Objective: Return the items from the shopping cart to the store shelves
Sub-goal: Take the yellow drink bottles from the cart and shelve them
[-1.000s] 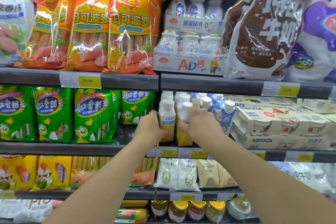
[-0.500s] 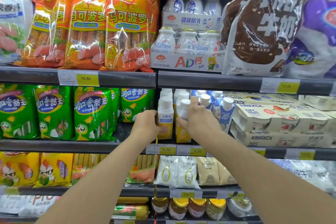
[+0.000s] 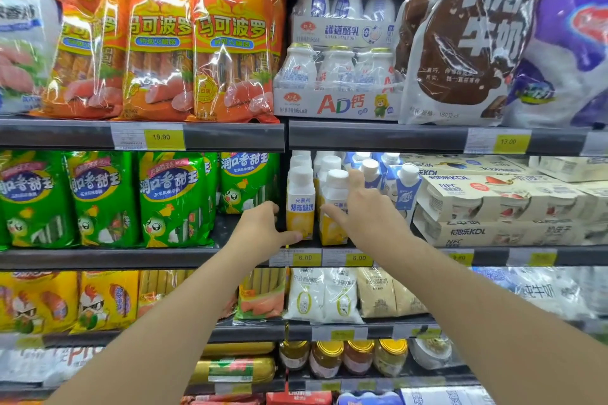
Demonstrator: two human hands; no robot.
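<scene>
The left hand point(image 3: 263, 227) has its thumb tip touching the lower left corner of the front-left yellow yogurt bottle point(image 3: 300, 204), while its other fingers reach toward the dark gap beside the bottle; this grip is loose and partly spread, and whether the fingers actually close on the bottle cannot be told. The right hand point(image 3: 365, 207) lies against the neighbouring yellow yogurt bottle point(image 3: 334, 207), thumb across the front of its label and index finger raised past its white cap, the remaining fingers hidden behind, so this grip looks partly wrapped round that bottle. Both bottles stand upright, side by side, at the front edge of the middle shelf point(image 3: 250, 256), above two yellow price tags point(image 3: 358, 257) reading 6.00. More white-capped bottles stand in rows behind them, and blue-and-white cartons point(image 3: 406, 187) stand just to the right. Further right lie stacked cream yogurt cup packs point(image 3: 493, 207). Left of the bottles hang green sausage bags point(image 3: 174, 197). On the shelf above are orange sausage bags point(image 3: 230, 43), a wrapped pack of small white bottles point(image 3: 339, 79) and a brown milk bag point(image 3: 460, 43).
</scene>
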